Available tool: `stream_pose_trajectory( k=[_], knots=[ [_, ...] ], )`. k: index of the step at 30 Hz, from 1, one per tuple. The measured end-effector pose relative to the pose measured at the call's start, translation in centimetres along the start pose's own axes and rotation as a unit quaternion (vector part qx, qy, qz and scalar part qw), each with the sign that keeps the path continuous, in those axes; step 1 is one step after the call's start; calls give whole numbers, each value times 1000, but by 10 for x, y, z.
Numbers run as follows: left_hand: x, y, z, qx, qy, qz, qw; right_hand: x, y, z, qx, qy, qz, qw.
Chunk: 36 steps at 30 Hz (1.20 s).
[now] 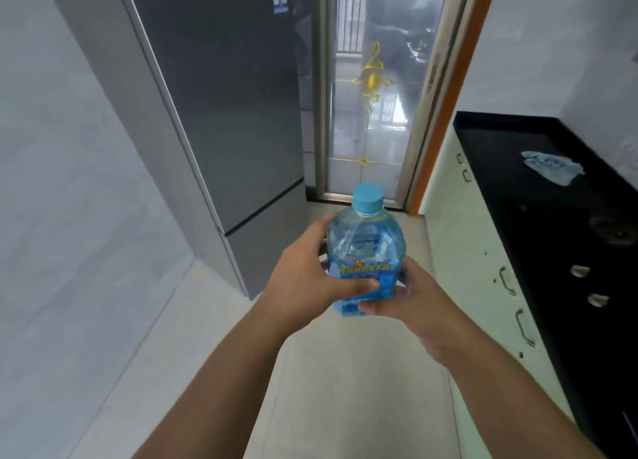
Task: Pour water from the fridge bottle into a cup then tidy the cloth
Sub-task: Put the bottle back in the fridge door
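Observation:
A clear blue water bottle (366, 248) with a light blue cap (368, 198) and a blue label is held upright in front of me, over the floor. My left hand (310, 279) wraps its left side, thumb across the label. My right hand (414, 299) grips its lower right side. The cap is on. A crumpled light blue cloth (552, 166) lies on the black countertop (500, 141) at the right. No cup is in view.
A tall grey fridge (224, 113) stands at the left with its doors closed. A glass sliding door (373, 96) is straight ahead. White cabinets with metal handles (476, 268) run under the counter, which carries a gas hob with knobs (587, 286).

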<state>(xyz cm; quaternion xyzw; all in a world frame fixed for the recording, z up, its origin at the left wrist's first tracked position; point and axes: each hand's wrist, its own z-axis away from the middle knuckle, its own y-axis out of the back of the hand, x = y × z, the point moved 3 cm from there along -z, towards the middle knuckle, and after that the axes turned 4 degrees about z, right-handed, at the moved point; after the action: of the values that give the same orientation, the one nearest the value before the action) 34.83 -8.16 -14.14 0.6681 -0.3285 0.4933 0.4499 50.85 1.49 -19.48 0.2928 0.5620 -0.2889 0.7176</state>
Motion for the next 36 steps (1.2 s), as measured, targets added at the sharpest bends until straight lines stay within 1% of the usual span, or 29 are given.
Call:
stream_pose_trajectory(
  k=[6, 10, 13, 16, 21, 23, 25, 26, 28, 29, 30, 31, 33, 34, 36],
  knots=[
    [-27, 73, -49, 66, 17, -32, 997, -23, -54, -95, -89, 0, 12, 996],
    [-47, 107, -90, 125, 27, -63, 990, -31, -81, -171, -151, 6, 36, 988],
    [-60, 133, -124, 183, 39, -83, 979, -42, -100, -236, -208, 12, 53, 977],
    [-69, 163, -157, 266, 51, -86, 959, -67, -124, -301, -283, 31, 81, 955],
    [-74, 212, -201, 387, 61, -82, 916, -119, -173, -390, -388, 83, 150, 906],
    [-76, 231, -215, 428, 65, -88, 897, -143, -195, -414, -419, 125, 203, 876],
    [-78, 251, -222, 464, 72, -102, 877, -163, -218, -438, -432, 190, 289, 833],
    [-79, 262, -225, 478, 74, -108, 869, -172, -229, -449, -431, 231, 351, 798],
    [-84, 286, -228, 503, 81, -119, 853, -189, -254, -472, -412, 314, 484, 705],
    [-88, 298, -229, 515, 86, -123, 844, -197, -268, -483, -390, 349, 538, 661],
    [-92, 311, -230, 525, 91, -126, 837, -206, -283, -494, -360, 378, 576, 629],
    [-96, 323, -231, 531, 94, -128, 832, -215, -298, -506, -322, 403, 603, 608],
    [-104, 348, -233, 532, 101, -133, 830, -230, -329, -529, -247, 433, 647, 577],
    [-107, 361, -235, 529, 104, -135, 831, -236, -342, -541, -221, 430, 666, 568],
    [-112, 387, -238, 520, 104, -138, 836, -242, -365, -564, -194, 398, 697, 564]
  ],
)
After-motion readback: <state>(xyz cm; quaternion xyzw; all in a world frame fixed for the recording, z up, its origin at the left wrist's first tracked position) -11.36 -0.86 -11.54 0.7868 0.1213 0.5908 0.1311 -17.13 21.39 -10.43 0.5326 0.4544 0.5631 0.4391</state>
